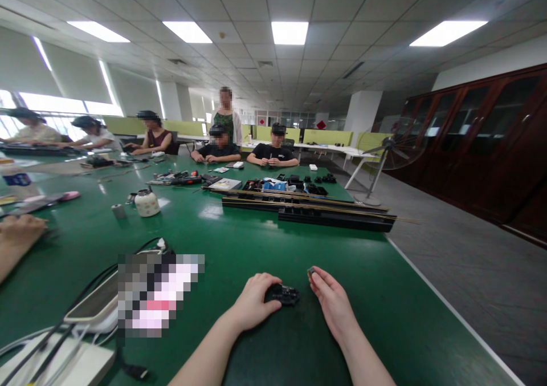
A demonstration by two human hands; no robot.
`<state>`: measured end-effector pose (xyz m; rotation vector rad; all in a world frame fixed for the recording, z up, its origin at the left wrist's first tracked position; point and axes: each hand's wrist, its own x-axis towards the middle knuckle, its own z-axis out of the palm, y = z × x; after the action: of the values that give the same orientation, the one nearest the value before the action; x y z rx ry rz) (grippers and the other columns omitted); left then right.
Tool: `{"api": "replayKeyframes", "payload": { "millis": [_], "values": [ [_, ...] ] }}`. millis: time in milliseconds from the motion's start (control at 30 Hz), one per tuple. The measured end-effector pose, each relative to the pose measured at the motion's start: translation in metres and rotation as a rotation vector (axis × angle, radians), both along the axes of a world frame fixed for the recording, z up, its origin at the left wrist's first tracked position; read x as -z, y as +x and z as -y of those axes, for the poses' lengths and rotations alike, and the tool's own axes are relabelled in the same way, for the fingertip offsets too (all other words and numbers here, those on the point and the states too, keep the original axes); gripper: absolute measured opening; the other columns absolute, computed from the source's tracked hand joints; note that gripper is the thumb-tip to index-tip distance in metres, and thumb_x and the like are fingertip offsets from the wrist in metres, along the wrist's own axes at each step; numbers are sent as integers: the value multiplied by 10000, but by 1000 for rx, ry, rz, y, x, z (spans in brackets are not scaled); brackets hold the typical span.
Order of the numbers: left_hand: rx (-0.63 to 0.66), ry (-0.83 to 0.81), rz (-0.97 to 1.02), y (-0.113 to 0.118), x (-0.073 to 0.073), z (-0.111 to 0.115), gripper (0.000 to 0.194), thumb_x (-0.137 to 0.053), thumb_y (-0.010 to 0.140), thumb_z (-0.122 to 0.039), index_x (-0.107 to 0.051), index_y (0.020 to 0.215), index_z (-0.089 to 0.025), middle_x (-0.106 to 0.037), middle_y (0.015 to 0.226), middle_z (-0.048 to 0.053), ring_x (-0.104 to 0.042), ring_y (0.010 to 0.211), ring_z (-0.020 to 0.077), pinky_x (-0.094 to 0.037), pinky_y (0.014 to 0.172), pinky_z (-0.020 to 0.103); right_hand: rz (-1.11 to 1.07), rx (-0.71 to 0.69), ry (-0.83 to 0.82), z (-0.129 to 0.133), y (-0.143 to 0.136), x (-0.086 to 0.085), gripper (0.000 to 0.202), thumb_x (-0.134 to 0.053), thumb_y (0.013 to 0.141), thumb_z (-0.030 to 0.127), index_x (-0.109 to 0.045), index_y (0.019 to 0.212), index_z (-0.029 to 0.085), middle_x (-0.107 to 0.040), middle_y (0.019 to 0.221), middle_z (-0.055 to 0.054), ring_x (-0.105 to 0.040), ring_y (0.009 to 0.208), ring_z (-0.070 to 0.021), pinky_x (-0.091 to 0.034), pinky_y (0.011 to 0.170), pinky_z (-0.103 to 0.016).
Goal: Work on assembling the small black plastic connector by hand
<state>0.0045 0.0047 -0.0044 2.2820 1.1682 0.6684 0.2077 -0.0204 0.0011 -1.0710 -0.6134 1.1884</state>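
My left hand (255, 301) rests on the green table, its thumb and fingers closed around the left end of a small black plastic device (285, 295). That device lies low on the table and shows uneven parts on top, too small to make out. Just to its right, my right hand (331, 297) is raised a little. Between its thumb and fingertips it pinches a small grey piece (310, 271), whose kind I cannot tell. The piece and the device are apart.
Cables, a pale power bank-like box (92, 312) and a blurred-out screen (164, 295) lie left. Long black rails (337, 219) with thin rods cross the table ahead. A white jar (147, 202) stands farther left. Another person's hand (21, 235) is at the left edge; several people sit beyond.
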Motion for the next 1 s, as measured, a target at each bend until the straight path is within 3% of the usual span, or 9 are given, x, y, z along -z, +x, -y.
{"api": "replayKeyframes", "payload": {
  "millis": [1000],
  "values": [
    [0, -14, -14, 1, -4, 2, 370, -625, 725, -194, -564, 1088, -228, -602, 1076, 29, -508, 1024, 226, -373, 915, 335, 80, -31, 6, -1, 2, 4, 456, -815, 486, 432, -702, 863, 202, -719, 913, -55, -619, 938, -237, -434, 885, -361]
  ]
}}
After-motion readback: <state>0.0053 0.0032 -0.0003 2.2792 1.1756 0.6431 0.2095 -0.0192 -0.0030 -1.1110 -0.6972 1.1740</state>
